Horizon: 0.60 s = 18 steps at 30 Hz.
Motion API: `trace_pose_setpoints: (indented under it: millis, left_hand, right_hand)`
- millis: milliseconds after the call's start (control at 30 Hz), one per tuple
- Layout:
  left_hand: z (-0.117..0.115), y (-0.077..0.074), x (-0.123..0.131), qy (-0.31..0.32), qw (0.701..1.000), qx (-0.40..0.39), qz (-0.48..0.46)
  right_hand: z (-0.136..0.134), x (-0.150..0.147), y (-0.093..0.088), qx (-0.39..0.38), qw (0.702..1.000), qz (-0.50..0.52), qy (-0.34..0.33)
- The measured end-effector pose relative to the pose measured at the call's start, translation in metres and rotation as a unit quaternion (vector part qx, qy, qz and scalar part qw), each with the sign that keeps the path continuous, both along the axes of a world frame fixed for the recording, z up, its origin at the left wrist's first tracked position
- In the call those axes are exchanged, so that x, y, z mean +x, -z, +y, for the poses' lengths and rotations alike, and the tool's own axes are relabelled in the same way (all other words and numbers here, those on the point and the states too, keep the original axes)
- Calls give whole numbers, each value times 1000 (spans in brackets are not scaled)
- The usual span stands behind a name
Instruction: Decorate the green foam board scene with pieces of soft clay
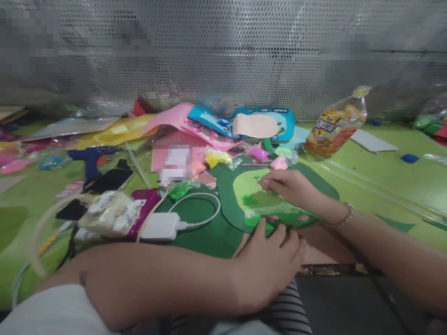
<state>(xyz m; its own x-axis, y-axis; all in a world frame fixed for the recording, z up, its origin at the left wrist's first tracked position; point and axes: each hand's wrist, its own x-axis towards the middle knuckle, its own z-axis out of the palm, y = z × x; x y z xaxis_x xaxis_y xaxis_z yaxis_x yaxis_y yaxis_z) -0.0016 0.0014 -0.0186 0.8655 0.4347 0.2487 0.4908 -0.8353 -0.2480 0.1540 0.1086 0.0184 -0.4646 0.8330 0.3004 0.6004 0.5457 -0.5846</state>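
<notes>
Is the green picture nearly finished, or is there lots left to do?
Partly done: a light green patch already lies on the dark green sheet, with a green clay strip dotted with pink along its near edge. In hand: the right hand pinches at the patch while the left hand steadies the strip. Probably left: small clay bags lie behind, so more pieces may follow.

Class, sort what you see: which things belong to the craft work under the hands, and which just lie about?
In use: left hand, right hand, green craft piece, coloured clay lumps.
Lying about: drink bottle, phone, white charger, blue glue gun.
</notes>
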Motion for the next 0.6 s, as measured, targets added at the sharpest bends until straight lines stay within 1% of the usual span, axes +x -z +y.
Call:
trace_pose_setpoints:
  millis: [167, 300, 400, 600]
  left_hand:
    - [1, -2, -1, 1, 1000, -4, 4]
    - [1, -2, 0, -1, 1000, -3, 2]
    - [0, -1, 1, -3, 1000, -6, 4]
    - [0, -3, 0, -1, 1000, -9, 15]
  right_hand:
    - [1, -1, 1, 46, 998, -7, -47]
    - [0, -1, 1, 32, 998, -23, -39]
    - [0, 0, 1, 43, 998, -46, -31]
    - [0, 0, 1, 69, 989, -65, -115]
